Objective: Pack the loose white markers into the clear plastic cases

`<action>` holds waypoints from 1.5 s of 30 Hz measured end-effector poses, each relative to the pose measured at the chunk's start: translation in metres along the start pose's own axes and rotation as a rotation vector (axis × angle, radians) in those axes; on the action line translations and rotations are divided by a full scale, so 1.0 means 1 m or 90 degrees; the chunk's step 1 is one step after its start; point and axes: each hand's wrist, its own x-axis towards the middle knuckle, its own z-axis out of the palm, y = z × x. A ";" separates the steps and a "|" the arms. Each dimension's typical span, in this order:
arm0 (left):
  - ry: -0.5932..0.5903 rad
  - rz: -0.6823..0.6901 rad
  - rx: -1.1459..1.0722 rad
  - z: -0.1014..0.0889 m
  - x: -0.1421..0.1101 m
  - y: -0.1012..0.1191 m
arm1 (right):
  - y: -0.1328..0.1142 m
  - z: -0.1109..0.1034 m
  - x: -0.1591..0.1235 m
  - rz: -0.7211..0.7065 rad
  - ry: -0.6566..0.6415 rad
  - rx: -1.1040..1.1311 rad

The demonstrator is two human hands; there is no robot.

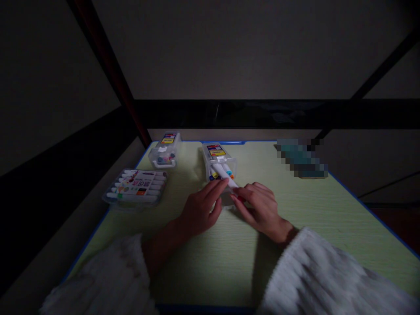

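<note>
A white marker (232,183) with a red end slants out of the open front of a clear plastic marker box (210,162). Its red end is pinched between the thumb and fingers of my right hand (260,204). Other markers with yellow, dark, blue and orange ends show inside the box. My left hand (201,208) is at the box's front left, fingers stretched out and thumb apart. Its fingertips lie beside or against the white marker; contact is hard to tell. A clear flap hangs below the opening, partly hidden by my hands.
A second clear marker box (166,151) stands at the back left. Nearer lies a flat clear case (136,187) of white markers, by the left edge. A pixelated phone-like object (303,162) is at the back right. The pale green table (315,227) has a blue edge.
</note>
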 end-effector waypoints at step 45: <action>-0.007 -0.013 0.008 -0.001 0.002 0.002 | -0.001 0.005 -0.004 0.157 -0.060 0.039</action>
